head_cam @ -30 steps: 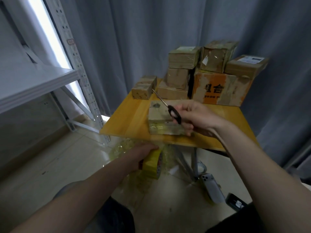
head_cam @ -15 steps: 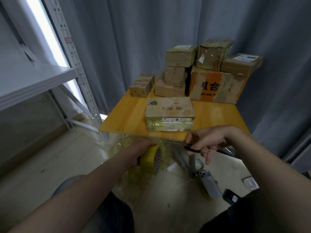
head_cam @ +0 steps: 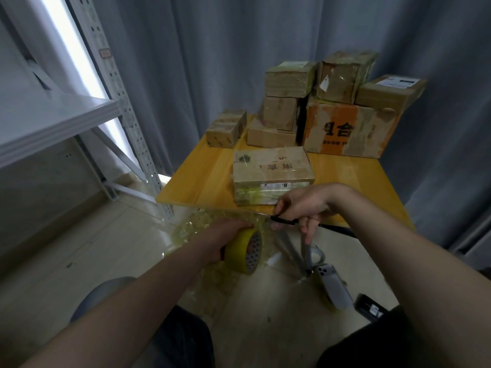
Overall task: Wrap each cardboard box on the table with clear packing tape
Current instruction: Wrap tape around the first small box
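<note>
A flat cardboard box wrapped in clear tape lies near the front edge of the yellow table. Below that edge my left hand grips the yellow tape roll. A strip of clear tape runs from the roll up toward the box. My right hand holds black-handled scissors at that strip, just in front of the box.
Several taped cardboard boxes are stacked at the table's back, among them a large orange-printed one and a small one at the left. A white metal shelf stands left. Crumpled tape scraps, a phone and table legs lie on the floor below.
My right hand has brought the scissors down from above the box to the tape strip below the table edge. My left hand keeps the roll in about the same place.
</note>
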Demonstrator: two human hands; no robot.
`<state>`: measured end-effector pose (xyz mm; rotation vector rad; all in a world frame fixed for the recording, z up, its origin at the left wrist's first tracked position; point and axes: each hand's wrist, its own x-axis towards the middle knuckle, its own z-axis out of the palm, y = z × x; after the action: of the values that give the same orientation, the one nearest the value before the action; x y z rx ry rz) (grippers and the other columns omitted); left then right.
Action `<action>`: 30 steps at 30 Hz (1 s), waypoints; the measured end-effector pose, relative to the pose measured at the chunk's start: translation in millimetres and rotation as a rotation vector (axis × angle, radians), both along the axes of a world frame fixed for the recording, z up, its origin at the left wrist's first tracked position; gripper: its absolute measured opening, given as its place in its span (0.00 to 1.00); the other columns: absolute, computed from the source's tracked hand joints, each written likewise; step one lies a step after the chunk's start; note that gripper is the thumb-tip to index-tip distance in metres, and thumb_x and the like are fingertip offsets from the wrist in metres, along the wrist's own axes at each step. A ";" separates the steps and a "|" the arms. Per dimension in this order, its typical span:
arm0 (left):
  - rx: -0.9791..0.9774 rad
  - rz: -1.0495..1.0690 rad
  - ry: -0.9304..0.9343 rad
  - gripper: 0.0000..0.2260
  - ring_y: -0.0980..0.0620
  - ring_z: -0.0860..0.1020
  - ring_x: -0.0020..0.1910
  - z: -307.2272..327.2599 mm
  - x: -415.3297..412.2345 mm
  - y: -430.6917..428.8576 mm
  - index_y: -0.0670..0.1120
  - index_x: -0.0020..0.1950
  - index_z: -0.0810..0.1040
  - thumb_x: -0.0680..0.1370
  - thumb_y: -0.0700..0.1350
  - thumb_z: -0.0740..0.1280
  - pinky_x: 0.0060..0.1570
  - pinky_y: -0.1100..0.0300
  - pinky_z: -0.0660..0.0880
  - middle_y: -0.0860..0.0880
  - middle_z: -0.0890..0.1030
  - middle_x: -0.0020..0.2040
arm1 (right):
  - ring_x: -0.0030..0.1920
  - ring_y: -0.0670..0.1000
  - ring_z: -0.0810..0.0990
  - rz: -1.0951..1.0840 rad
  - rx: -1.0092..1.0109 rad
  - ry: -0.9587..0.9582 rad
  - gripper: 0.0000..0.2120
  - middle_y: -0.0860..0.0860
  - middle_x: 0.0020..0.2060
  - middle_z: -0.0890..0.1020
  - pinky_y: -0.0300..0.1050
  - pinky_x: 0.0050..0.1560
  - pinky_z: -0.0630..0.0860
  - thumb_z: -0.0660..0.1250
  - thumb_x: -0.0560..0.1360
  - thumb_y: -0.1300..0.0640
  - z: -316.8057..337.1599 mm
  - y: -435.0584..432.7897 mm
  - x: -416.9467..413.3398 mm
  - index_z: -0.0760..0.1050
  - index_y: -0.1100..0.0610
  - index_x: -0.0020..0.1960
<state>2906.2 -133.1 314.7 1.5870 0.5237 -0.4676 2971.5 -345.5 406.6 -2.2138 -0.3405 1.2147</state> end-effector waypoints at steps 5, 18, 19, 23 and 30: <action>0.014 -0.004 -0.022 0.15 0.39 0.83 0.53 1.2 -3.7 4.8 0.45 0.59 0.81 0.76 0.49 0.76 0.58 0.42 0.80 0.40 0.84 0.55 | 0.31 0.52 0.77 0.039 -0.136 -0.038 0.25 0.55 0.38 0.74 0.54 0.41 0.85 0.80 0.73 0.51 5.1 -5.6 5.7 0.76 0.60 0.63; -0.030 -0.031 -0.023 0.16 0.40 0.84 0.52 -3.2 -4.8 1.2 0.46 0.60 0.83 0.75 0.49 0.76 0.48 0.49 0.83 0.41 0.85 0.54 | 0.25 0.50 0.76 0.045 -0.137 -0.186 0.23 0.49 0.23 0.76 0.50 0.33 0.84 0.80 0.72 0.50 4.1 11.6 4.5 0.78 0.61 0.59; -0.025 -0.033 -0.022 0.16 0.40 0.84 0.52 -3.3 -4.6 0.6 0.46 0.60 0.82 0.75 0.50 0.76 0.48 0.49 0.83 0.41 0.85 0.54 | 0.25 0.50 0.76 0.050 -0.143 -0.206 0.23 0.49 0.22 0.75 0.49 0.33 0.84 0.81 0.72 0.50 4.4 11.8 4.3 0.79 0.61 0.59; -0.002 -0.037 -0.016 0.17 0.41 0.84 0.52 -3.4 -3.3 -1.8 0.46 0.60 0.82 0.75 0.50 0.76 0.44 0.51 0.82 0.41 0.85 0.54 | 0.23 0.48 0.73 0.081 -0.157 -0.279 0.24 0.49 0.24 0.76 0.46 0.29 0.81 0.81 0.71 0.48 0.1 11.4 8.3 0.79 0.60 0.59; 0.053 -0.045 -0.054 0.14 0.40 0.83 0.53 -5.6 0.0 -4.3 0.47 0.59 0.82 0.76 0.50 0.75 0.54 0.47 0.81 0.41 0.84 0.54 | 0.25 0.51 0.69 0.118 -0.154 -0.369 0.23 0.53 0.33 0.78 0.41 0.24 0.67 0.84 0.65 0.44 -11.8 6.8 18.7 0.77 0.54 0.51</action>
<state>2906.2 -137.4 309.1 1.6604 0.4634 -0.4464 2990.1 -338.7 394.8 -2.5857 -0.5456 0.9095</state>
